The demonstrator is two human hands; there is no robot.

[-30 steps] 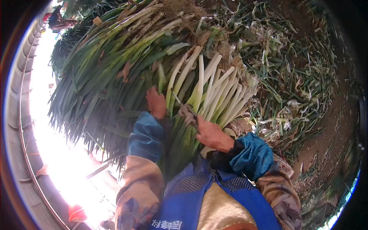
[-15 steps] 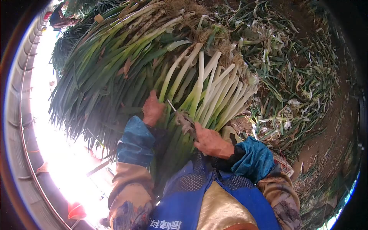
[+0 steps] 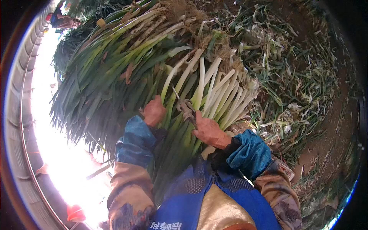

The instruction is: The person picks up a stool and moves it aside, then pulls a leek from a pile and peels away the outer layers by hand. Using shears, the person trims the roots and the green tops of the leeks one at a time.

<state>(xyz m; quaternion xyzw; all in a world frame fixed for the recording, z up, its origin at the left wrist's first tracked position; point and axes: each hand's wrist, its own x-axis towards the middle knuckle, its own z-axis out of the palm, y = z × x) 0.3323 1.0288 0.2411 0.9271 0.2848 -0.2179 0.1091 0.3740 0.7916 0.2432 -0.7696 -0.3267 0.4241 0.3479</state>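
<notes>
My left hand (image 3: 154,111) is closed round the green part of a long green onion (image 3: 167,85), its white end pointing up and away. Facing it, my right hand (image 3: 211,130) grips a tool (image 3: 186,109) with a thin metal rod at its front and a grey, ragged wrapping round its body. The rod's tip points up and left, close beside the stalks near my left hand. More green onions with pale stalks (image 3: 214,90) fan out under and beyond the tool, their leaves running down towards my body.
A big heap of untrimmed green onions (image 3: 99,76) lies to the left, roots (image 3: 184,11) at the far end. Stripped leaves and skins (image 3: 291,92) litter the brown soil (image 3: 326,142) on the right. At the far upper left is a person (image 3: 64,21). A ribbed wall (image 3: 17,96) curves along the left.
My right hand has moved slightly up and left with the tool. My left hand has shifted slightly down and stays closed. The view has moved a little.
</notes>
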